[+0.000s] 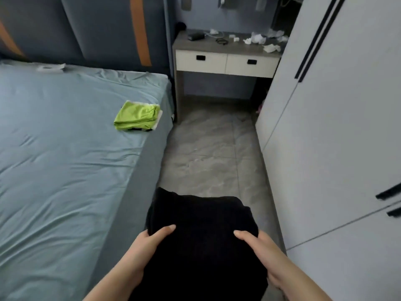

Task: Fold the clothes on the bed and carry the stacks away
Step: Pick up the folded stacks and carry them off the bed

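The left hand (143,246) and the right hand (262,250) clasp a stack of black clothes (201,231) from either side, thumbs laid flat on top and the other fingers tucked out of sight beneath. The stack hangs in the air in front of the person's body, over the tiled floor (212,153) in the aisle between the bed (65,148) and the wardrobe (347,127), touching neither.

The fabric looks soft and limp, with rounded folded edges that sag a little at the far corners, so it will probably slump or slide apart if gripped at only one end. Support from below with spread fingers, as here, seems the safest hold; the load is likely light, though bulky enough to want both hands. How many garments are in the stack cannot be told, since the black hides the layers.

Farther out, a second small stack with a lime green garment (136,115) on top lies on the blue sheet near the bed's edge, well apart from the hands. It also looks soft and light and should be scooped from underneath. Beyond stands a bedside table (225,61) strewn with tissues.
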A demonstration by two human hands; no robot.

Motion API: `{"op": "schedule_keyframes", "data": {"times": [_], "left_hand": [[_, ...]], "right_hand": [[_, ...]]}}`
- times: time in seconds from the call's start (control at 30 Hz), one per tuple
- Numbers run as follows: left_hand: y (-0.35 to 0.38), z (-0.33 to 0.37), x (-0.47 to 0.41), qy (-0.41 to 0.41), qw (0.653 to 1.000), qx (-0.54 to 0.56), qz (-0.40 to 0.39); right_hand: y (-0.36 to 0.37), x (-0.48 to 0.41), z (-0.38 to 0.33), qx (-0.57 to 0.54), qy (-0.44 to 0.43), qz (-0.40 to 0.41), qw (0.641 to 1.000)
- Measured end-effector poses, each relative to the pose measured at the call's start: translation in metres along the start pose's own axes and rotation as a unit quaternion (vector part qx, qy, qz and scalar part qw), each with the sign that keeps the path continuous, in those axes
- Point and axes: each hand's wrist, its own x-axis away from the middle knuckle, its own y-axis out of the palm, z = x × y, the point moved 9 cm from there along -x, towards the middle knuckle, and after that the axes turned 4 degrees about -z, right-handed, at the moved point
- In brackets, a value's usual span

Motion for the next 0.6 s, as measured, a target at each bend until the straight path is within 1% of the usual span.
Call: {"op": "schedule_keyframes", "data": {"times": [0.1, 0.27, 0.4, 0.5, 0.6], "left_hand": [[-0.013, 0.019, -0.017, 0.011, 0.998, 0.041, 0.045], [-0.038, 0.060, -0.066, 0.024, 0.992, 0.084, 0.090], [-0.055, 0.102, -0.118, 0.020, 0.991, 0.102, 0.084], [-0.070, 0.144, -0.160, 0.010, 0.992, 0.101, 0.076], [-0.082, 0.190, -0.196, 0.011, 0.993, 0.095, 0.064]], "right_hand": [[0.008, -0.047, -0.030, 0.016, 0.011, -0.045, 0.999], [0.022, -0.125, -0.074, 0.035, 0.027, -0.087, 0.995], [0.029, -0.187, -0.115, 0.043, 0.040, -0.081, 0.995], [0.030, -0.234, -0.149, 0.044, 0.050, -0.051, 0.997], [0.037, -0.272, -0.189, 0.047, 0.048, -0.041, 0.997]]}}
